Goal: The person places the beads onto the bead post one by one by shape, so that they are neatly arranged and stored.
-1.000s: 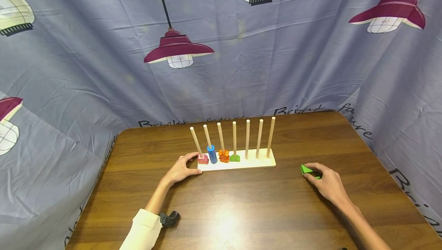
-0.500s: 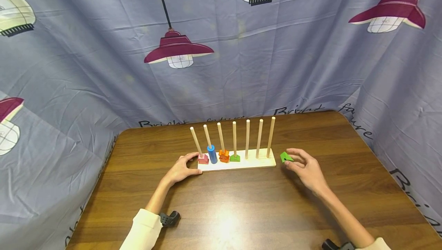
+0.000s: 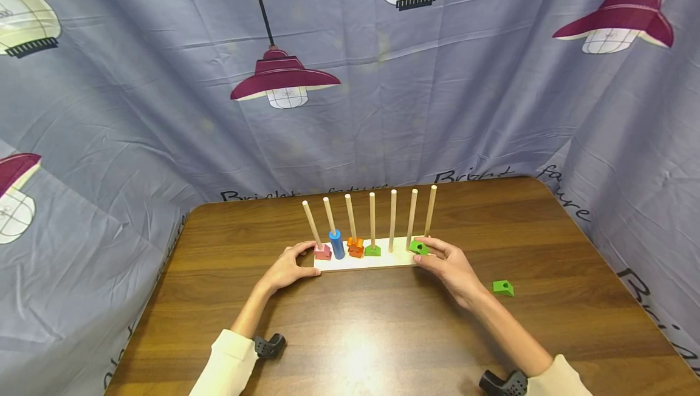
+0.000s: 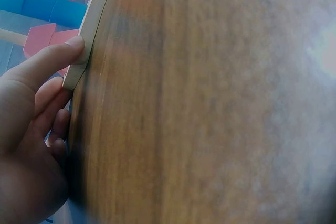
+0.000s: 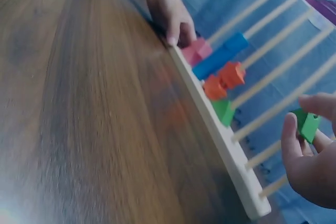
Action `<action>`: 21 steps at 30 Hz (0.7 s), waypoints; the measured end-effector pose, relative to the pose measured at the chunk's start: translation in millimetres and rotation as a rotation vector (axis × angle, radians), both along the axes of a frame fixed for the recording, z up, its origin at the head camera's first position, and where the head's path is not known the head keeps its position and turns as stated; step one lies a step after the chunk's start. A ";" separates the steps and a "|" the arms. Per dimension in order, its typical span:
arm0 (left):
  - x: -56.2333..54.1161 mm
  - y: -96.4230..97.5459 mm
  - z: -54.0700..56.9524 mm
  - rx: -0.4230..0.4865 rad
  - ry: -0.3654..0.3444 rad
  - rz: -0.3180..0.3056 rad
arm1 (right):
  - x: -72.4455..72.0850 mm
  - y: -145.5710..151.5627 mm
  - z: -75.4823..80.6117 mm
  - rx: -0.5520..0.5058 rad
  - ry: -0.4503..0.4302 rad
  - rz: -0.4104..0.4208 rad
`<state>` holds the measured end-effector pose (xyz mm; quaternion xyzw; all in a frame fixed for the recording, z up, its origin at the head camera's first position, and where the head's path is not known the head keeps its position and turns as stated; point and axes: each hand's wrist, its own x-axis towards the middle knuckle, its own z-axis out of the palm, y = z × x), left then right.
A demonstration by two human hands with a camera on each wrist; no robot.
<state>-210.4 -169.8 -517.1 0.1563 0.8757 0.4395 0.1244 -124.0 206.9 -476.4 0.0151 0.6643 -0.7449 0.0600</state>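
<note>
A pale wooden peg board (image 3: 401,257) with a row of upright pegs stands on the table. My left hand (image 3: 284,268) holds its left end, the thumb (image 4: 73,45) on the front edge. In my right hand (image 3: 452,271), thumb and fingers pinch a green triangular block (image 3: 419,248) with a hole through it. This block is above the board's right part, near the bare right-hand pegs. From the left, the pegs carry pink blocks (image 3: 322,253), blue cylinders (image 3: 336,246), orange star blocks (image 5: 231,75) and one green triangular block (image 3: 372,251).
Another green triangular block (image 3: 503,288) lies loose on the brown wooden table (image 3: 350,317), right of the board. A grey-blue curtain (image 3: 372,135) with printed lamps hangs behind the table's back edge.
My right hand has picked up one green block from the table's right side and carried it left to the board, uncovering the other green block. My left hand stays at the board's end.
</note>
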 end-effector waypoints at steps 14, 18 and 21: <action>-0.4 0.6 -0.1 0.005 0.011 -0.004 | -12.6 -36.6 65.7 0.242 0.385 -0.062; 0.3 0.4 0.4 0.007 0.005 -0.005 | -15.9 -46.0 91.5 0.259 0.496 -0.066; 0.8 0.5 0.4 0.010 0.002 -0.001 | -21.0 -51.6 107.0 0.272 0.559 -0.090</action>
